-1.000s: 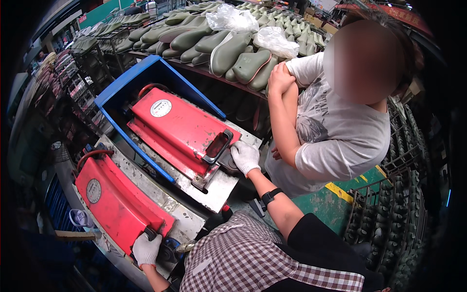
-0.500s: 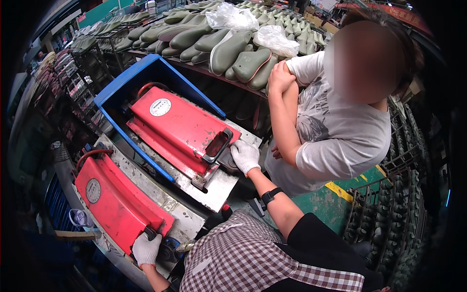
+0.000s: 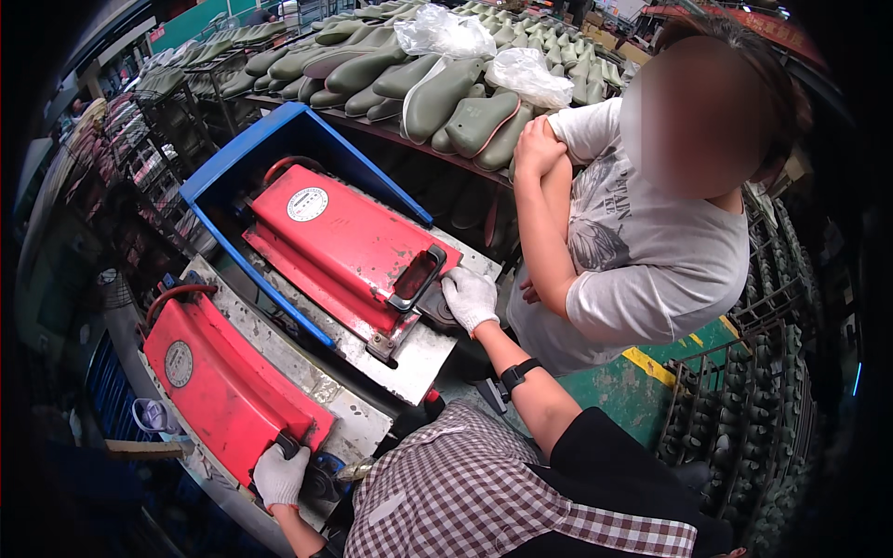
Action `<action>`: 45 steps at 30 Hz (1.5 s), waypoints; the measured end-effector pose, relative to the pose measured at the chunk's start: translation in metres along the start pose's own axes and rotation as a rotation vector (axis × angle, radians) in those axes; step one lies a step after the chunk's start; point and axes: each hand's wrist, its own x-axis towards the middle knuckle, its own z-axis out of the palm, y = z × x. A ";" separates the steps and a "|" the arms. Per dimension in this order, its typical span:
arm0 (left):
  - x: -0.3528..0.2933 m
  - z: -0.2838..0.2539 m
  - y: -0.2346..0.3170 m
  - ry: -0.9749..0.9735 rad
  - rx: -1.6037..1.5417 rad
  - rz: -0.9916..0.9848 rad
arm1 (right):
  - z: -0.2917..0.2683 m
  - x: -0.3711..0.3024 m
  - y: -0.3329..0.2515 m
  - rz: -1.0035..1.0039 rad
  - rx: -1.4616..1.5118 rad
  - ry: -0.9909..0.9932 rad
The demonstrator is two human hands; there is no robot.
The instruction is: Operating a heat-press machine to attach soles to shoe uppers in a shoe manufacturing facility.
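Observation:
Two red machine covers lie side by side: the nearer-left red cover [image 3: 228,377] and the farther red cover [image 3: 349,242], each on a worn metal bed. My left hand [image 3: 280,474], in a white knit glove, is closed round the black handle [image 3: 290,444] at the nearer cover's front end. Beside the other cover's black loop handle [image 3: 426,279], my right hand [image 3: 471,299], also gloved, rests on a dark metal part [image 3: 434,309]. Its fingers look curled, but what they grip, if anything, is hidden.
A blue plastic hood [image 3: 302,126] surrounds the farther machine. A person in a grey T-shirt [image 3: 642,270] stands close on the right, arms crossed. Behind the machines, a rack holds green shoe lasts [image 3: 442,98] and clear plastic bags [image 3: 530,79]. Another loaded rack [image 3: 735,409] stands at right.

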 end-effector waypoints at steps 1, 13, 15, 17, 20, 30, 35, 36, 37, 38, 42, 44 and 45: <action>0.000 0.001 -0.001 0.004 -0.001 0.003 | 0.000 0.000 0.000 0.000 0.000 0.000; 0.002 0.001 -0.001 0.005 0.006 0.006 | 0.002 0.001 0.002 -0.005 0.017 0.015; 0.002 0.001 -0.001 0.003 0.009 0.007 | 0.002 0.001 0.002 0.001 0.011 0.011; 0.002 0.000 0.000 -0.009 0.006 -0.007 | 0.002 0.001 0.002 0.003 0.006 0.011; 0.001 -0.001 0.001 -0.007 0.012 -0.015 | 0.002 0.001 0.001 0.008 -0.016 -0.003; 0.001 0.000 0.003 0.021 0.012 -0.014 | 0.000 0.001 0.003 -0.006 -0.043 0.011; -0.001 -0.003 0.005 0.014 0.016 -0.007 | 0.000 0.002 0.000 0.011 -0.017 0.009; -0.002 -0.004 0.006 0.013 0.017 -0.002 | 0.000 0.002 -0.001 0.006 -0.012 0.005; -0.002 -0.004 0.006 0.007 0.010 -0.010 | 0.000 0.002 -0.001 0.001 -0.007 0.001; -0.002 -0.004 0.007 0.001 0.002 -0.018 | -0.001 0.002 0.000 0.007 -0.012 -0.018; -0.002 -0.005 0.008 -0.006 -0.009 -0.020 | -0.002 0.002 0.001 0.011 -0.008 -0.020; -0.003 -0.006 0.009 0.003 -0.009 -0.019 | 0.000 0.002 0.003 -0.008 -0.016 0.011; -0.002 -0.005 0.008 0.002 -0.008 -0.022 | 0.000 0.002 0.002 -0.008 -0.015 0.009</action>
